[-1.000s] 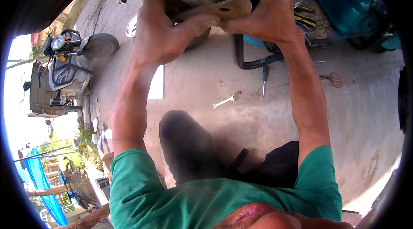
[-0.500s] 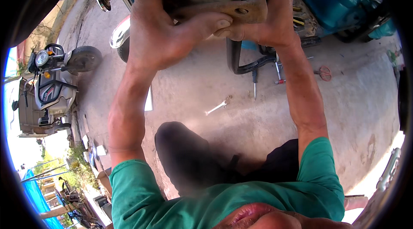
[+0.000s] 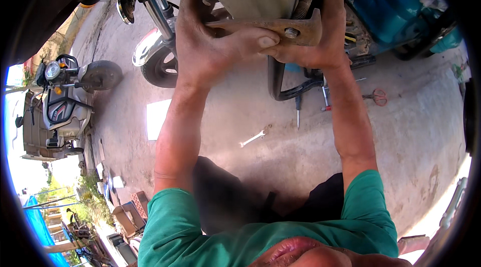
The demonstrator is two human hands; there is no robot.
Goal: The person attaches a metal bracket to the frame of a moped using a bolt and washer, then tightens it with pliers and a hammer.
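At twelve o'clock, clamps rough, rust-brown metal plate (image 3: 307, 30) with left hand (image 3: 213, 51) and right hand (image 3: 326, 49). Runs lengthwise nine-to-three, lip at three turned toward twelve, against grey, box-shaped metal part (image 3: 255, 6).

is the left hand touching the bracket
Touching: in the head view, the left hand has its thumb lying across the bracket, covering part of its near edge, with no gap showing.

Left hand (image 3: 213, 54): raised at far centre, curled in a tight grip
Right hand (image 3: 328, 46): grips opposite, on the right
Thumbs (image 3: 263, 40): point inward, tips close together
Arms (image 3: 180, 136): both stretch far, slanting inward to the wrists (image 3: 194, 84)
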